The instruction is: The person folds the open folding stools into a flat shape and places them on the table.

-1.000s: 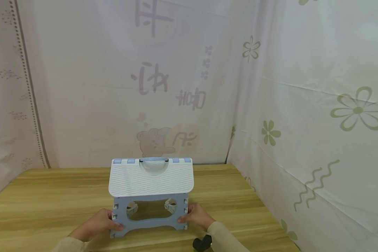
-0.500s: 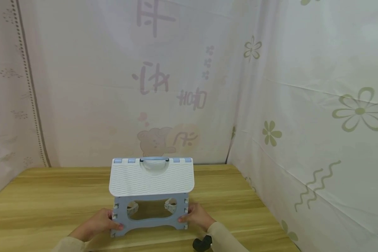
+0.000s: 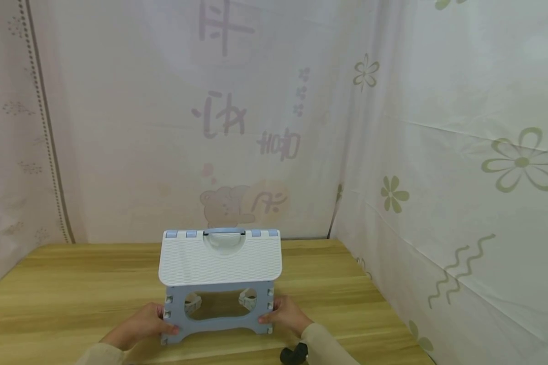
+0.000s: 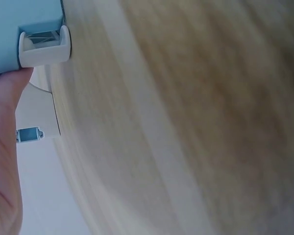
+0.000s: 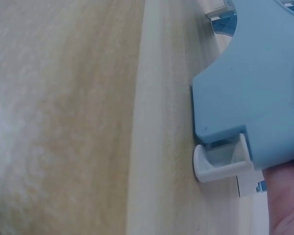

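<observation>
A folding step stool stands upright on the wooden table, with a white woven-textured top, a blue-grey handle at its far edge and blue-grey legs. My left hand grips the lower left side of its front leg panel, thumb on the front face. On the opposite side, my right hand holds the same panel, thumb also in front. In the left wrist view, part of the left hand shows below the blue leg. The right wrist view shows the leg's foot down at the tabletop; most fingers are hidden behind the panel.
The wood-grain table extends around the stool. A pale printed curtain hangs behind the table, and a flower-patterned one runs along the right side. A small black object sits at the right wrist.
</observation>
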Tool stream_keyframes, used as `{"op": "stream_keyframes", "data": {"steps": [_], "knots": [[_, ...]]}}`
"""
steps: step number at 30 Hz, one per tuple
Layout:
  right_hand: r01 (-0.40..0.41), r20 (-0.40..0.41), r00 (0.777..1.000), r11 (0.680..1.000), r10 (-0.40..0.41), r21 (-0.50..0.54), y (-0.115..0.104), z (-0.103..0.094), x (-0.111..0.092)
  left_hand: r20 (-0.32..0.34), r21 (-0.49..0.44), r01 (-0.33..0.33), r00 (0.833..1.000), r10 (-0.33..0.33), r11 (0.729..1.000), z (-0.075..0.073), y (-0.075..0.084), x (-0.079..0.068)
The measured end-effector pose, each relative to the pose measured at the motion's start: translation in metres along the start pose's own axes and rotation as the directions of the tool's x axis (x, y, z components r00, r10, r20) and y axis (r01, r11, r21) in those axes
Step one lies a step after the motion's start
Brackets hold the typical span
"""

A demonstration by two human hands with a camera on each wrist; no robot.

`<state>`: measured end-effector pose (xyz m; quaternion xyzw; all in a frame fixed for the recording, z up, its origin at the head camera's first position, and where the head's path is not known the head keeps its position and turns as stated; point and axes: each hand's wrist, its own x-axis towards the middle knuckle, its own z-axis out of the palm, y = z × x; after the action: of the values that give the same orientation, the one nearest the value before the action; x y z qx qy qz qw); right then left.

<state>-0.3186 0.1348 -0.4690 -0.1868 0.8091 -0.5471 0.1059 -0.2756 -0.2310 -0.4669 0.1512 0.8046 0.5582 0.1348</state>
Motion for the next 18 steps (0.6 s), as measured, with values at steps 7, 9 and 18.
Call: {"op": "stream_keyframes", "data": {"steps": [7,9,18], "knots": [[0.015,0.02,1.0,1.0,-0.015,0.004,-0.0038,-0.0004,0.0008,-0.022,0.052,-0.034,0.999,0.035,0.998,-0.0023,0.002,0.0013],[0.019,0.033,0.999,1.0,-0.019,0.009,-0.0038,-0.0011,0.0014,-0.019,0.056,-0.048,0.999,0.049,0.997,-0.0026,0.0033,0.0008],[0.064,0.063,0.996,0.998,-0.064,0.007,-0.0007,-0.0041,-0.0038,-0.033,0.08,-0.064,0.997,0.067,0.995,0.0021,0.0027,-0.0004]]}}
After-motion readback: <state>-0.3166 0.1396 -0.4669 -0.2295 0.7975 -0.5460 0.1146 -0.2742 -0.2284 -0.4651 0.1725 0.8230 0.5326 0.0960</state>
